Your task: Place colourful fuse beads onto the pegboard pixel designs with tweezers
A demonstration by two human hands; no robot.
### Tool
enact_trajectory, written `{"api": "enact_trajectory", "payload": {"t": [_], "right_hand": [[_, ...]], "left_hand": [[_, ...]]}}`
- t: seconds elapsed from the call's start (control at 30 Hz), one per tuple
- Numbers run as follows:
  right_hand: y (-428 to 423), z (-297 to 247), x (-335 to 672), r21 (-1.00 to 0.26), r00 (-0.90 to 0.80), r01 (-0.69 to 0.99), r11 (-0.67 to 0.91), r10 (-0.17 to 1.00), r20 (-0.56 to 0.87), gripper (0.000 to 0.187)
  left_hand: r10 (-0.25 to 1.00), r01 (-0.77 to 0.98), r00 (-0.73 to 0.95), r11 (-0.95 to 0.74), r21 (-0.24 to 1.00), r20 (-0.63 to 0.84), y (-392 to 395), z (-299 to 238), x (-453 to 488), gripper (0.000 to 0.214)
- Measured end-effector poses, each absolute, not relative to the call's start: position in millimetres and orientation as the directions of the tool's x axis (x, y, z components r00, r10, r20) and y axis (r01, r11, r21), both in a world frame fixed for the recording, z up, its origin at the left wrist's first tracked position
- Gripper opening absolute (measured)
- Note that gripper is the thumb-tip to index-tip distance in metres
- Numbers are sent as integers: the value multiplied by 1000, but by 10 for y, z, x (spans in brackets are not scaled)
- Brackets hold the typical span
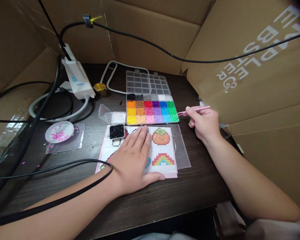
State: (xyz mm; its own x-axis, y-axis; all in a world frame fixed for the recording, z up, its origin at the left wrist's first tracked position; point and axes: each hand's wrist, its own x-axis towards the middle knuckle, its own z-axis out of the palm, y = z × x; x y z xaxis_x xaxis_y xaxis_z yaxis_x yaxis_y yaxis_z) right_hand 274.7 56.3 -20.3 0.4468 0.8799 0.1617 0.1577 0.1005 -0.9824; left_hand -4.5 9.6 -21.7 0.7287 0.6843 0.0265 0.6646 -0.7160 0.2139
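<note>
My left hand (135, 160) lies flat and open on a pattern sheet (162, 156) printed with pixel pictures, among them an orange fruit and a rainbow. The sheet rests on a clear pegboard (183, 150). My right hand (205, 123) is closed on pink tweezers (193, 110), whose tips point at the green corner of a bead box (151, 110) filled with sorted coloured beads. The box lid (147, 83) stands open behind it. A small tray of black beads (116, 131) sits just beyond my left fingertips.
A small clear case of white beads (115, 117) sits left of the box. A white dish with pink beads (59, 131) rests on another pegboard (75, 141). Black cables (52, 166), a white device (77, 78) and a gold cap (100, 87) lie left. Cardboard walls (252, 83) surround the dark table.
</note>
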Motion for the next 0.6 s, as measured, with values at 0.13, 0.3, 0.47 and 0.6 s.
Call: {"api": "enact_trajectory", "payload": {"t": [0.13, 0.3, 0.47, 0.6], "right_hand": [[582, -209, 2762, -989, 477, 133, 68, 870, 124, 31], [587, -213, 2769, -988, 484, 142, 64, 866, 125, 30], [590, -197, 2765, -990, 503, 124, 69, 855, 123, 30], [577, -157, 2736, -988, 506, 71, 134, 849, 151, 29]], "left_hand": [[685, 665, 728, -715, 216, 27, 100, -224, -43, 122], [691, 670, 722, -709, 219, 28, 100, -220, -41, 122], [691, 675, 723, -711, 197, 16, 92, -222, -48, 122], [683, 668, 730, -719, 192, 15, 97, -212, -43, 123]]}}
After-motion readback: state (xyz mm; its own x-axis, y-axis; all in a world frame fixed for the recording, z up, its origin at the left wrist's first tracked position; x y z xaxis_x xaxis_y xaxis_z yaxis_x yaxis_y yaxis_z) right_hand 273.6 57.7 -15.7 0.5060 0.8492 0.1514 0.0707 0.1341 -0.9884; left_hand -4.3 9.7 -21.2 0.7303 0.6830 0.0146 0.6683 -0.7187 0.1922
